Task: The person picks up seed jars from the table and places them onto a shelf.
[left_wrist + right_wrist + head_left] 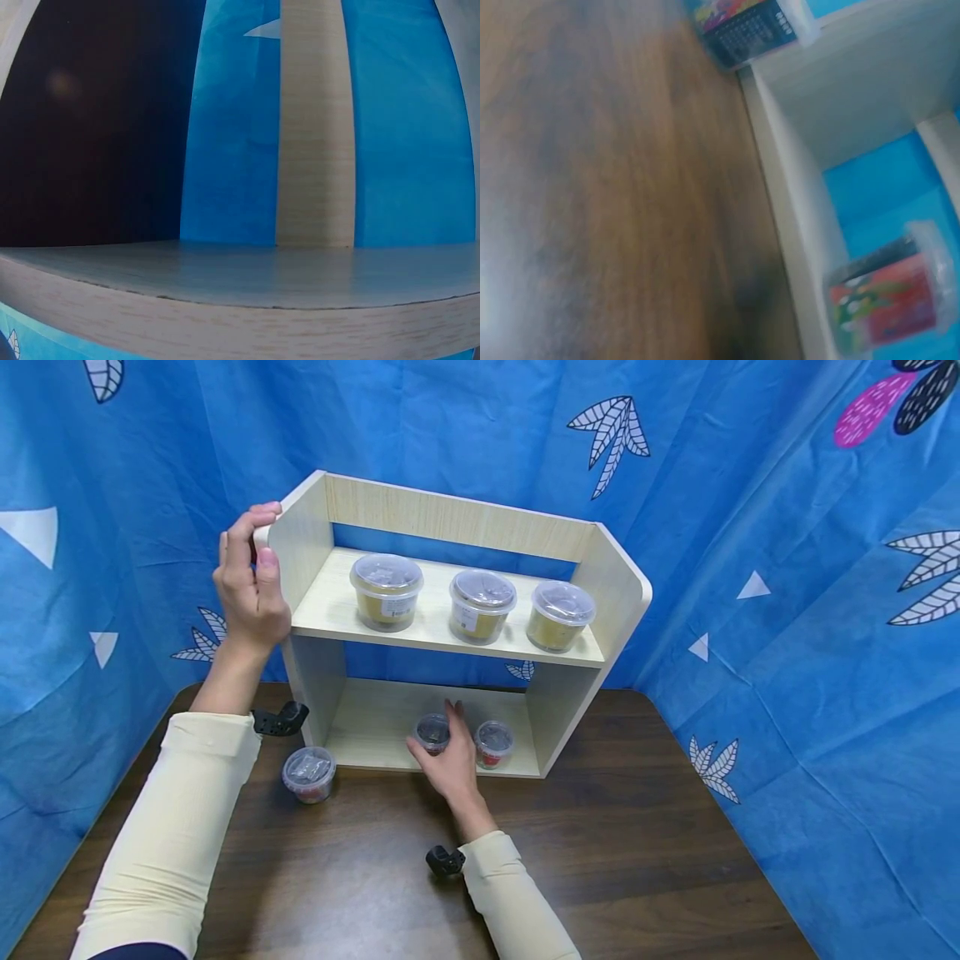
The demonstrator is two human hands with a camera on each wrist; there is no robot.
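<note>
A pale wooden two-tier shelf point(461, 497) stands on the table. My left hand point(251, 581) grips the upper front edge of its left side panel, fingers and thumb on either side; the left wrist view shows pale boards point(315, 120) but not the hand. Over the lower tier is my right hand point(452, 764), thumb and fingers spread on either side of a small lidded tub point(432, 733). In the right wrist view that tub point(889, 292) has a red-and-green label, with no finger visible on it. Right of the hand sits a similar tub point(494, 744).
Three larger lidded tubs with yellow contents, a left one point(386, 593), a middle one point(482, 606) and a right one point(561, 615), line the upper tier. Another small tub point(309, 775) stands on the dark wooden table point(637, 860) by the shelf's front left corner. Blue curtains point(480, 410) hang behind.
</note>
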